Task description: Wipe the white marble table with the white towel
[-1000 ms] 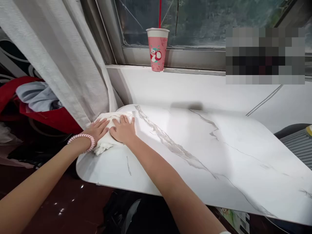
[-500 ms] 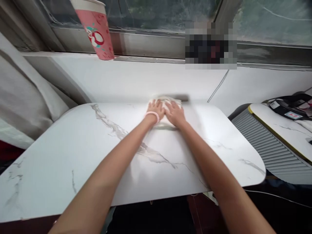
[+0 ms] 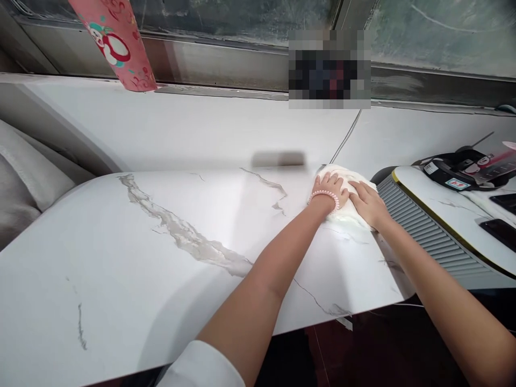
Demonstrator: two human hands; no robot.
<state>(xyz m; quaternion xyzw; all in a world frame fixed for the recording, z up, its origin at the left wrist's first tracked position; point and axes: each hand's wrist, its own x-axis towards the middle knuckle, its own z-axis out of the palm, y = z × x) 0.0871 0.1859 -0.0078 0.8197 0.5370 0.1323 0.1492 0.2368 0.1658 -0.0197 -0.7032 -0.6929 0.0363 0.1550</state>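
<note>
Both hands, left (image 3: pixel 331 189) and right (image 3: pixel 367 201), press flat with fingers spread on a white cloth (image 3: pixel 345 210) at the marble worktop's (image 3: pixel 121 258) far right corner. Pink cup (image 3: pixel 116 43) on the sill, its writing unreadable.

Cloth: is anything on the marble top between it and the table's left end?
Nothing visible. Both hands, left hand and right hand, press the cloth at the table top's right end; the surface leftward is bare.

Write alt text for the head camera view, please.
Both hands, left hand and right hand, press flat on a white cloth at the far right corner of a white marble-look table. A pink paper cup stands on the windowsill.
</note>
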